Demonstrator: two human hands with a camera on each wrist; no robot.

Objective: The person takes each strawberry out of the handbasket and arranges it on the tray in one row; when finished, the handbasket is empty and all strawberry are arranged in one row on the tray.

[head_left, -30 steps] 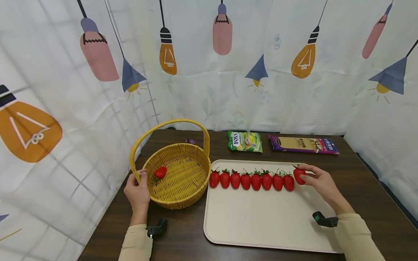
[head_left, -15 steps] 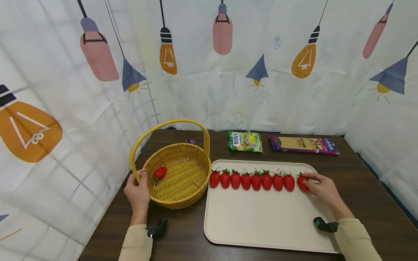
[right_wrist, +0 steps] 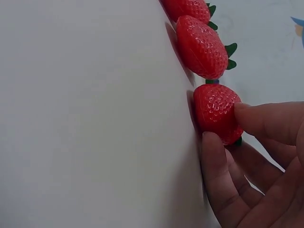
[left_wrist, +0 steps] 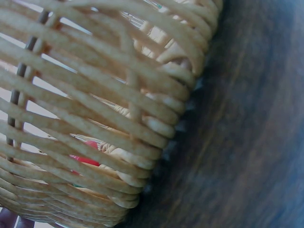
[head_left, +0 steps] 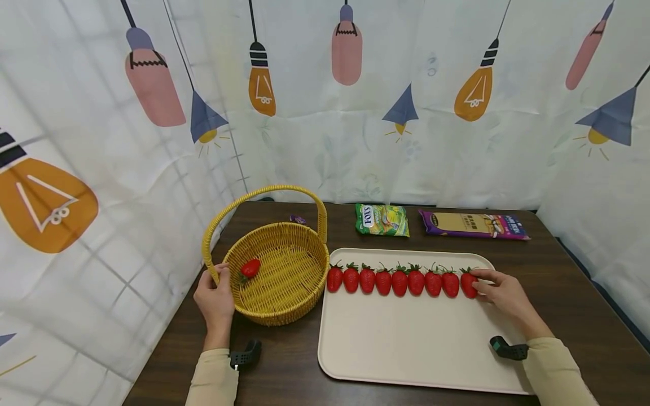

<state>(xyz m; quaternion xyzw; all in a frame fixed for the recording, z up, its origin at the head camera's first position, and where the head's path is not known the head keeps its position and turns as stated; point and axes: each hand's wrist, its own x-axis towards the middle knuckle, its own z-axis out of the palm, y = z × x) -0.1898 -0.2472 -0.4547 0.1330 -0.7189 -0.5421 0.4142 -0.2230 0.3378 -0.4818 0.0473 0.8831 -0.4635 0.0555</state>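
My right hand (head_left: 503, 293) pinches the rightmost strawberry (head_left: 468, 283) between thumb and fingers, at the end of a row along the far side of the pale tray (head_left: 421, 344). In the right wrist view this strawberry (right_wrist: 217, 111) lies on the tray surface beside its neighbour (right_wrist: 202, 47), fingertips on its near side. My left hand (head_left: 215, 299) grips the yellow wicker basket (head_left: 276, 313) where the handle meets the rim, left of the tray. One strawberry (head_left: 250, 268) lies inside the basket; through the weave (left_wrist: 95, 104) a bit of its red shows in the left wrist view.
Behind the tray lie a green candy bag (head_left: 382, 220) and a long purple packet (head_left: 474, 224). A small purple wrapped piece (head_left: 297, 219) sits behind the basket. The dark wooden table (head_left: 284, 366) ends at a patterned curtain (head_left: 325, 141) at the back.
My right hand has brought its strawberry down to the row's right end, first overshooting right, then sliding it left against the neighbour. The left hand and basket have stayed put.
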